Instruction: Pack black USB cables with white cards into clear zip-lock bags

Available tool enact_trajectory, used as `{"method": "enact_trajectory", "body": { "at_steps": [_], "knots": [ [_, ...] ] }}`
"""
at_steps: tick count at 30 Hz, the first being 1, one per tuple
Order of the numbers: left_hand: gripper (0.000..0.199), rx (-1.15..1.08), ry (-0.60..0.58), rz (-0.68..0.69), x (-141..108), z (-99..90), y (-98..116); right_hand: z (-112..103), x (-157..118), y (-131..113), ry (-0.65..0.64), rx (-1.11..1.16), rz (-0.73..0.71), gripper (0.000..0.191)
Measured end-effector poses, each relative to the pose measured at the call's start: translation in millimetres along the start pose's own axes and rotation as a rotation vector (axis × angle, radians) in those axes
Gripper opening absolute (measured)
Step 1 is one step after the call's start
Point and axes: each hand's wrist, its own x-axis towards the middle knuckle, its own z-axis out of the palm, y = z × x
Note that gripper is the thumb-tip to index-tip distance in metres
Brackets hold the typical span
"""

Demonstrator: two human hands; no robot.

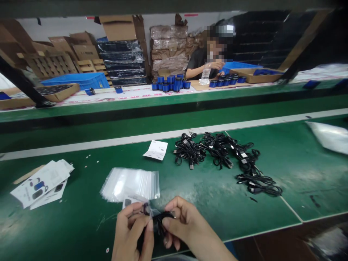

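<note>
Low in the view, near the table's front edge, my left hand [133, 232] pinches a clear plastic bag [150, 209]. A white printed leaflet [127, 201] shows at the bag, partly covered by my fingers. My right hand [185, 223] is closed on a coiled black cable [160, 221], held against the bag's mouth. How much of the cable is inside the bag I cannot tell. Just beyond my hands lies a fanned stack of clear zip bags [133, 181]. Several bundled black USB cables [190, 150] lie in piles to the right.
Printed leaflets [40, 185] are stacked at left, and one folded leaflet [156, 150] stands near the cables. A white plastic bag [328, 137] lies far right. Across a raised shelf edge [174, 101], a co-worker [201, 59] sits behind blue cylindrical items [171, 84].
</note>
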Motion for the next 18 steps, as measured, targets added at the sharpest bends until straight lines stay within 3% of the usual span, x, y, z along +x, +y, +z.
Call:
{"method": "enact_trajectory", "body": {
  "at_steps": [3,5,8,10,13,15,18],
  "knots": [
    [0.02,-0.009,-0.033,-0.038,0,0.1,2,-3,0,-1,-0.062,0.099,0.049,0.043],
    [0.021,-0.017,-0.052,-0.044,-1,2.0,1,-2,-2,1,0.017,-0.121,-0.021,0.034],
    [0.023,-0.015,-0.072,-0.032,-5,6.3,-1,3,-8,6,0.183,-0.648,-0.285,0.01],
    [0.024,-0.01,-0.081,-0.031,-7,7.6,-2,4,-12,7,0.191,-0.786,-0.375,0.015],
    [0.023,-0.01,-0.077,-0.026,-7,6.4,-2,2,-15,5,0.063,-0.721,-0.342,0.031],
    [0.021,-0.003,-0.061,-0.002,-5,5.4,0,0,-16,5,0.027,-0.771,-0.397,0.04],
    [0.021,0.02,-0.025,0.03,-4,6.1,2,0,-18,11,0.145,-0.996,-0.56,0.034]
  ]
}}
